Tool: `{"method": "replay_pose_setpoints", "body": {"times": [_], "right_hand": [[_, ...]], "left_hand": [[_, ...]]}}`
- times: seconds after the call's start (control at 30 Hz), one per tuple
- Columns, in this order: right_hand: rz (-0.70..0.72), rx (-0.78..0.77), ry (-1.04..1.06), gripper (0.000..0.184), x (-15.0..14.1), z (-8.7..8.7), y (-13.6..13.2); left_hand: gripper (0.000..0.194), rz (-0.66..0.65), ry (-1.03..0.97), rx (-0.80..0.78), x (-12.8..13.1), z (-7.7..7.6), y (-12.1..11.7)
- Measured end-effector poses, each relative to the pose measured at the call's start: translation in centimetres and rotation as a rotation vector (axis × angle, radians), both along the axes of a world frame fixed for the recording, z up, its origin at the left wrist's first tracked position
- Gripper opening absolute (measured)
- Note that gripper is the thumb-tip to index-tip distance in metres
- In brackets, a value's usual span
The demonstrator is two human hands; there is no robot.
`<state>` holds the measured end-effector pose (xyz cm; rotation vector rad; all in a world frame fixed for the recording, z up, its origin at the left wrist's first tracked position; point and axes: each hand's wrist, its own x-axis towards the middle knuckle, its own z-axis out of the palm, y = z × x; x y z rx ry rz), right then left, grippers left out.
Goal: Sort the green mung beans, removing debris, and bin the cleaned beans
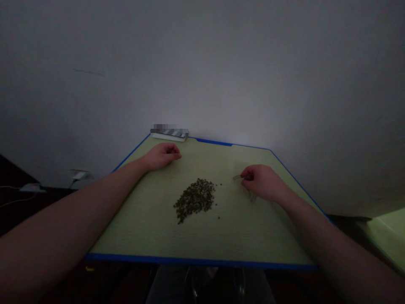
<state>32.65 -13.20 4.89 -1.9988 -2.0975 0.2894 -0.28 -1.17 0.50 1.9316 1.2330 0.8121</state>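
A loose heap of small, dark greenish-brown dried grains (194, 198) lies on the pale green tabletop (202, 238); a few stray grains sit to its right. My left hand (162, 156) rests on the table beyond and left of the heap, its fingers loosely curled and no object visible in them. To the right of the heap, my right hand (261, 181) pinches a thin, see-through thing (251, 196) with faint edges showing on both sides of the fingers. What kind of thing it is, I cannot make out, as the hand covers much of it.
At the table's far left corner lies a flat white item (169, 136) with a blurred top. Blue edging (202, 261) runs around the table, which stands against a grey wall (209, 71). A plug (79, 175) and cables are low on the left. Another pale surface (390, 230) is at right.
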Motion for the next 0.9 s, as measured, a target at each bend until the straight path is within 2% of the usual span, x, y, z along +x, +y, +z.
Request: {"method": "replay_pose_setpoints", "body": {"times": [0.07,0.23,0.37,0.53,0.63,0.7,0.77,0.9], "right_hand": [[-0.022,-0.013,0.038,0.014,0.7,0.1,0.6],[0.019,-0.093,0.162,0.042,-0.3,-0.4,2.8],[0.001,-0.116,0.140,0.035,-0.6,-0.9,3.5],[-0.055,-0.112,0.104,0.035,2.7,-0.6,2.3],[-0.031,-0.127,0.122,0.035,3.5,0.0,1.8],[0.049,-0.142,0.138,0.034,2.6,0.5,2.0],[0.198,-0.158,0.104,0.035,1.0,0.9,2.7],[0.284,-0.187,0.044,0.037,-2.8,0.8,4.8]], "left_hand": [[0.019,0.000,0.006,0.008,0.0,0.0,0.0],[0.018,0.009,0.014,0.020,0.1,0.4,-0.4],[0.018,0.020,0.016,0.015,0.1,0.5,-0.6],[0.017,0.019,0.009,0.002,0.1,0.2,-0.2],[0.016,0.028,0.005,-0.005,0.2,0.2,-0.1],[0.015,0.036,0.004,-0.014,0.2,0.3,-0.2],[0.015,0.044,0.004,-0.018,0.2,0.4,-0.4],[0.015,0.048,0.000,-0.015,0.2,0.5,-0.7]]}}
